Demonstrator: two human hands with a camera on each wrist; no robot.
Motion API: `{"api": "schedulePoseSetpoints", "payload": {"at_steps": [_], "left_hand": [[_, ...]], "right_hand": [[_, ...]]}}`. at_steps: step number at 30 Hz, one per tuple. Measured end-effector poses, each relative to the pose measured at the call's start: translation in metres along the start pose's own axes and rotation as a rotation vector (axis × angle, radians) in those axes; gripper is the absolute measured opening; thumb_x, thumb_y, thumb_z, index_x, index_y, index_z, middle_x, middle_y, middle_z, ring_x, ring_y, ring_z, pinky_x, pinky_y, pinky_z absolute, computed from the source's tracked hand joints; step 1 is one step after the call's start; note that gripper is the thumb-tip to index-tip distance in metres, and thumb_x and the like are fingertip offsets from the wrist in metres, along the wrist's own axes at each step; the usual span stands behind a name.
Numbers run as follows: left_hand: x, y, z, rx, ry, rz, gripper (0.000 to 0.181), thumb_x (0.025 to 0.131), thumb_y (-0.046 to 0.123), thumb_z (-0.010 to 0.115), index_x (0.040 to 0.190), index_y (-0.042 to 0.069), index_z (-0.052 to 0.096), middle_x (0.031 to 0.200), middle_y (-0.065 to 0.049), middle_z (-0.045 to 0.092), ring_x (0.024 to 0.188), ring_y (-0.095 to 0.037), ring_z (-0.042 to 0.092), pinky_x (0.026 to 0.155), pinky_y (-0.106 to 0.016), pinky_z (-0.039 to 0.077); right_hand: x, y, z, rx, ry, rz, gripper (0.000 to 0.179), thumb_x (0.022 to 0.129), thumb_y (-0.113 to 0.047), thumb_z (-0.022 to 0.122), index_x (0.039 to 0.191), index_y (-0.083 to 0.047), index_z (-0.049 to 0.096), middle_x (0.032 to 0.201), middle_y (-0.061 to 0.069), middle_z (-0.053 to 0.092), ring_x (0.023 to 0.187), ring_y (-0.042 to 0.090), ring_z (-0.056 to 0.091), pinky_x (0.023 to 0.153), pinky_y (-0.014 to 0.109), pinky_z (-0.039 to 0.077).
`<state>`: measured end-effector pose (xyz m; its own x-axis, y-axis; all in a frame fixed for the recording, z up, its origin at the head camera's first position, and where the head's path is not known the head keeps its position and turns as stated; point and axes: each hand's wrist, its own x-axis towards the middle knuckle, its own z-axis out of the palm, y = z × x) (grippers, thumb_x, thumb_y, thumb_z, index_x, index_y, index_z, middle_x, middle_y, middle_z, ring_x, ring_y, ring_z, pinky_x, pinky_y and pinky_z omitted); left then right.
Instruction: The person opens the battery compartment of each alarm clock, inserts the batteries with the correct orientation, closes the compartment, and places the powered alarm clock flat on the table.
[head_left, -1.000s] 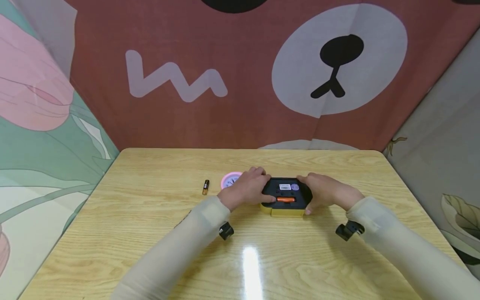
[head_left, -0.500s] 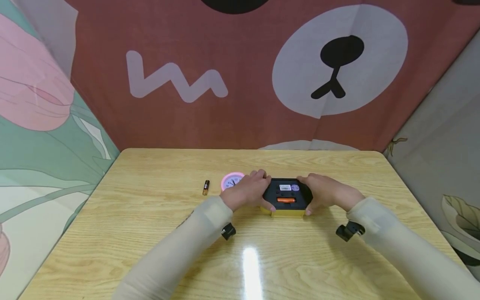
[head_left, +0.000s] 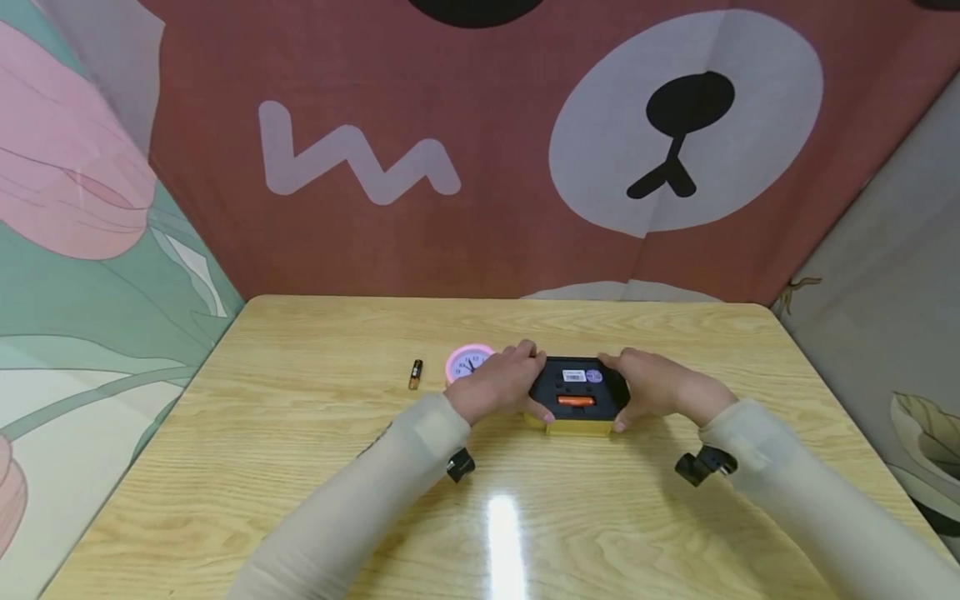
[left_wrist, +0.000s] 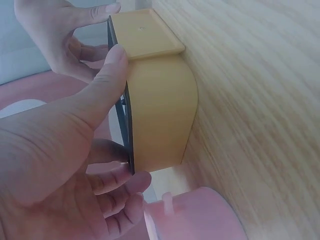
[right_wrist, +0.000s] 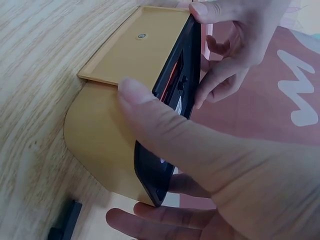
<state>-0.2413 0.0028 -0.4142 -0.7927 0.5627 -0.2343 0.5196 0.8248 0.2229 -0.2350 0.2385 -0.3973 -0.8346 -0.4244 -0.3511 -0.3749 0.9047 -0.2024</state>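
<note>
A yellow-cased device (head_left: 579, 428) lies on the table with its black back panel (head_left: 551, 390) up. An orange battery (head_left: 576, 402) sits in the panel's slot, below two small labels. My left hand (head_left: 497, 385) holds the left side, its thumb at the near edge and fingers at the far edge. On the opposite side my right hand (head_left: 660, 387) grips likewise, its thumb against the yellow wall in the right wrist view. Left of my left hand is a pink round clock (head_left: 467, 363), partly covered by that hand. The device's underside is hidden.
A loose black and copper battery (head_left: 416, 375) lies left of the pink clock. In the right wrist view, a small black piece (right_wrist: 67, 221) lies on the wooden table (head_left: 315, 450) beside the device. Patterned cloth (head_left: 480, 242) hangs behind the table.
My left thumb has slid from the black panel near the battery back to the near edge. The left hand shifted slightly right, showing more of the pink clock. The right hand keeps its hold.
</note>
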Motion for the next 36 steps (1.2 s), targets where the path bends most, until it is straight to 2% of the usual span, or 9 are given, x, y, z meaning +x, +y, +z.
{"api": "schedulePoseSetpoints", "payload": {"at_steps": [6,11,16,18,21,25,31,36], "left_hand": [[0.001,0.001,0.001,0.006,0.005,-0.003,0.105,0.08,0.06,0.077,0.159,0.009,0.031,0.152,-0.008,0.041,0.119,-0.02,0.05,0.101,-0.034,0.047],[-0.001,-0.001,0.0,-0.002,0.004,-0.006,0.104,0.08,0.059,0.077,0.159,0.009,0.032,0.154,-0.009,0.04,0.12,-0.021,0.05,0.103,-0.035,0.047],[-0.001,0.0,-0.001,-0.017,0.0,-0.008,0.104,0.08,0.059,0.078,0.159,0.009,0.032,0.152,-0.009,0.041,0.118,-0.02,0.051,0.102,-0.034,0.048],[-0.002,0.001,-0.001,-0.024,-0.001,-0.007,0.103,0.08,0.059,0.078,0.158,0.009,0.033,0.151,-0.008,0.042,0.116,-0.02,0.052,0.099,-0.033,0.048],[-0.002,0.001,-0.002,-0.03,-0.003,-0.006,0.103,0.08,0.059,0.078,0.158,0.009,0.034,0.15,-0.008,0.042,0.113,-0.02,0.052,0.097,-0.032,0.048],[-0.002,0.001,-0.001,-0.024,-0.001,-0.007,0.104,0.079,0.059,0.078,0.159,0.009,0.033,0.149,-0.008,0.043,0.112,-0.019,0.052,0.096,-0.032,0.048],[-0.002,0.001,-0.001,-0.037,-0.005,-0.016,0.105,0.079,0.059,0.078,0.16,0.01,0.031,0.151,-0.008,0.04,0.114,-0.019,0.052,0.097,-0.031,0.049],[-0.001,0.001,0.001,-0.03,-0.013,-0.02,0.106,0.079,0.059,0.077,0.16,0.011,0.03,0.153,-0.008,0.039,0.115,-0.019,0.052,0.099,-0.032,0.049]], "right_hand": [[-0.002,0.007,0.004,0.053,0.009,-0.017,0.117,0.067,-0.044,0.093,0.155,0.004,0.033,0.108,0.014,0.061,0.077,0.018,0.049,0.072,0.034,0.045],[-0.003,0.009,0.007,0.092,0.019,-0.028,0.114,0.072,-0.044,0.09,0.157,0.003,0.03,0.112,0.014,0.058,0.078,0.018,0.048,0.071,0.033,0.041],[-0.008,0.012,0.009,0.128,0.023,-0.035,0.112,0.075,-0.047,0.087,0.159,-0.002,0.028,0.127,0.02,0.055,0.098,0.024,0.056,0.087,0.043,0.049],[-0.011,0.013,0.009,0.151,0.023,-0.04,0.11,0.077,-0.05,0.085,0.159,-0.005,0.028,0.136,0.023,0.052,0.113,0.031,0.057,0.097,0.051,0.049],[-0.015,0.016,0.009,0.176,0.036,-0.047,0.104,0.081,-0.057,0.078,0.159,-0.007,0.031,0.143,0.026,0.049,0.127,0.041,0.054,0.102,0.059,0.046],[-0.02,0.02,0.009,0.192,0.121,-0.072,0.09,0.088,-0.06,0.07,0.154,-0.006,0.041,0.145,0.026,0.052,0.128,0.044,0.054,0.1,0.061,0.047],[-0.024,0.031,0.009,0.187,0.309,-0.082,0.068,0.096,-0.049,0.064,0.144,-0.002,0.054,0.135,0.023,0.063,0.116,0.037,0.063,0.092,0.057,0.052],[-0.024,0.042,0.013,0.179,0.368,-0.071,0.058,0.098,-0.04,0.066,0.14,-0.001,0.058,0.126,0.022,0.067,0.109,0.034,0.065,0.091,0.055,0.052]]}}
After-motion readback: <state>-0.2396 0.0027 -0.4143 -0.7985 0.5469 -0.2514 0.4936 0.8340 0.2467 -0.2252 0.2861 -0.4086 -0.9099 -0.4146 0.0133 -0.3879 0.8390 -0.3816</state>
